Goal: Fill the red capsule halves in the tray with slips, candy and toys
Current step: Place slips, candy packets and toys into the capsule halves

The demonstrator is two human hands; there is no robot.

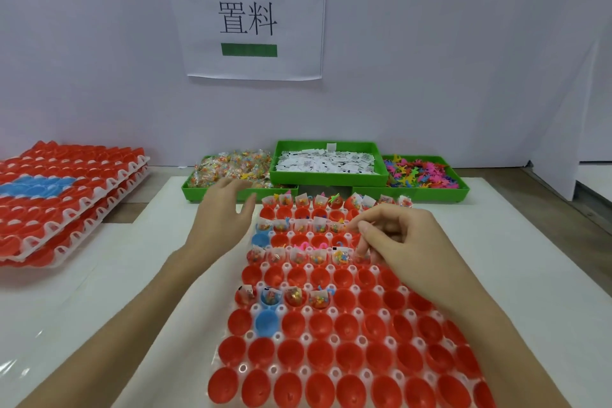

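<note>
A white tray (306, 338) of red capsule halves (321, 359) lies in front of me; alternate far rows hold slips, candy and toys, the near rows are bare. My left hand (220, 219) hovers open at the tray's far left corner, fingers spread toward the candy bin (231, 170). My right hand (394, 238) hangs over the tray's right side with fingers curled down at a filled capsule (341, 257); whatever it pinches is too small to make out. A few blue halves (266, 321) sit among the red.
Green bins stand behind the tray: slips (328, 162) in the middle, raised, and coloured toys (420, 174) on the right. Stacked trays of red and blue halves (66, 195) sit at the left. A paper sign hangs on the back wall.
</note>
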